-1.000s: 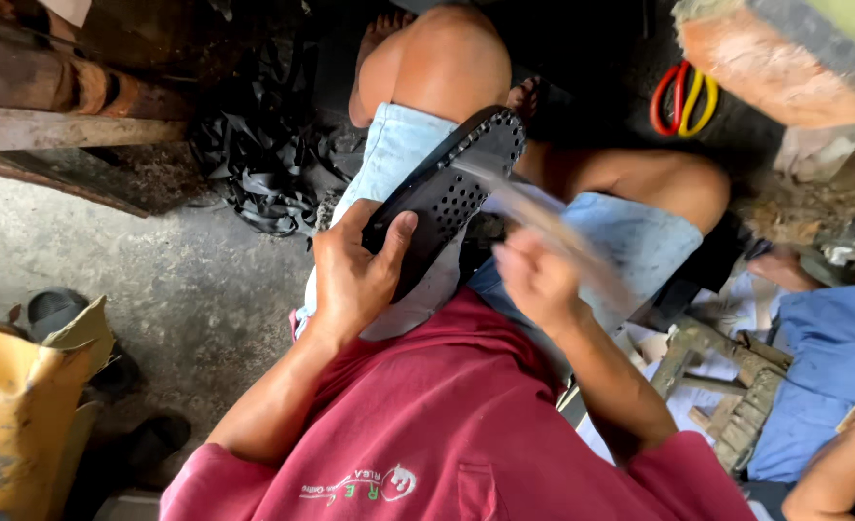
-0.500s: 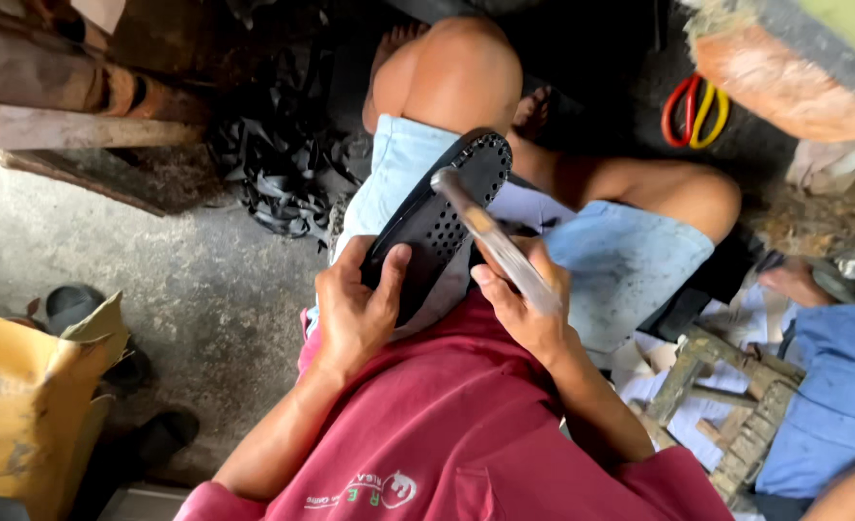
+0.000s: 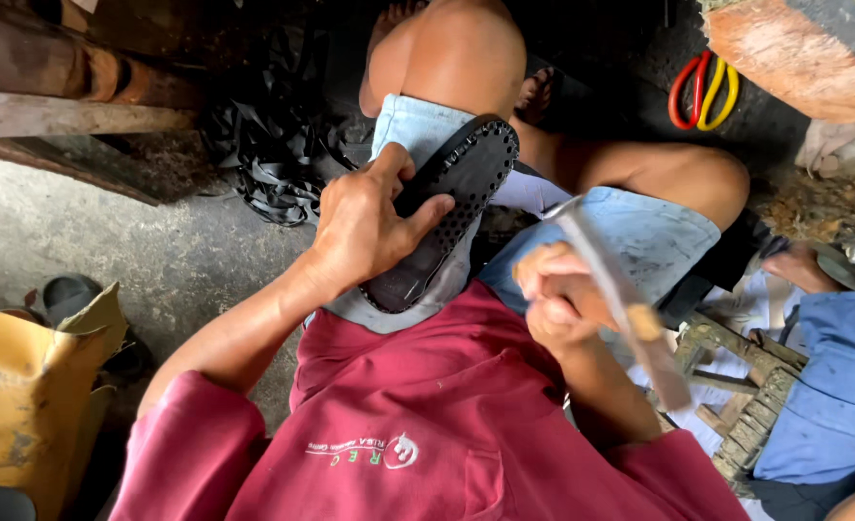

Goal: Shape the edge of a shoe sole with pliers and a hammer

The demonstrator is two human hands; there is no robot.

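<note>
A black studded rubber shoe sole (image 3: 466, 183) lies tread-up on my left thigh, over light blue shorts. My left hand (image 3: 365, 227) presses down on its near half, thumb and fingers spread across the tread. My right hand (image 3: 557, 294) hovers over my right thigh, to the right of the sole, fingers closed around a long flat blade (image 3: 606, 280) with a pale handle end. The blade is blurred and angled across my wrist, clear of the sole.
A heap of black rubber strips (image 3: 273, 154) lies on the concrete floor beyond my left knee. Red and yellow loops (image 3: 697, 92) lie far right. Another person in blue (image 3: 832, 386) sits at right beside a worn wooden frame (image 3: 736, 386). A yellow sack (image 3: 22, 405) is at left.
My right hand has pulled the blade back off the sole toward my body and to the right. My left hand has slid further up onto the sole.
</note>
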